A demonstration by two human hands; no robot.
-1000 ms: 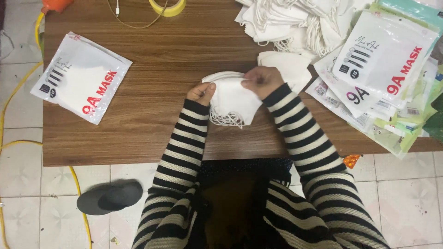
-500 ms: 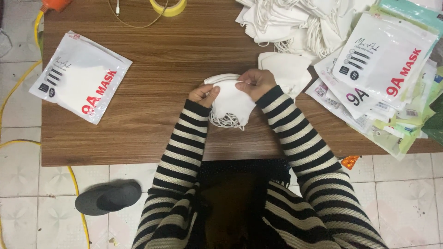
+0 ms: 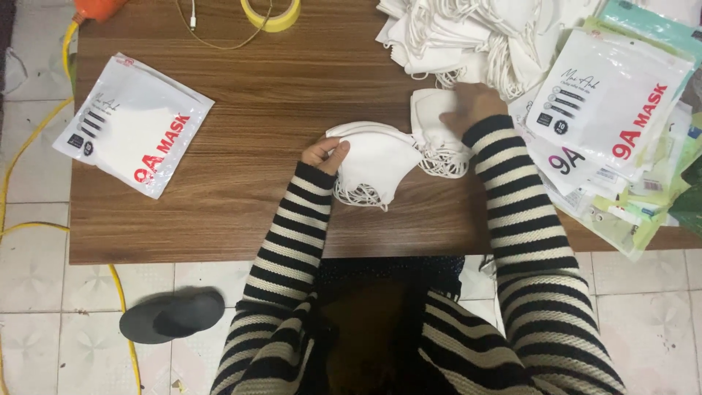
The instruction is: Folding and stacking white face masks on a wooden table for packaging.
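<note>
My left hand (image 3: 326, 152) pinches the left edge of a small stack of folded white masks (image 3: 376, 162) resting on the wooden table (image 3: 292, 95); their ear loops hang toward me. My right hand (image 3: 474, 104) lies on another folded white mask (image 3: 433, 124) just right of that stack, fingers on its top, beside the big heap of loose white masks (image 3: 475, 36). Both arms wear black-and-white striped sleeves.
A sealed white mask packet (image 3: 133, 124) lies at the table's left. Several more packets (image 3: 610, 102) are piled at the right edge. A yellow tape roll (image 3: 272, 13) and a thin cable sit at the far edge. A dark slipper (image 3: 172, 316) and yellow cord lie on the tiled floor.
My right hand let go of the stack and reached right and away to another mask by the heap. My left hand stays holding the stack.
</note>
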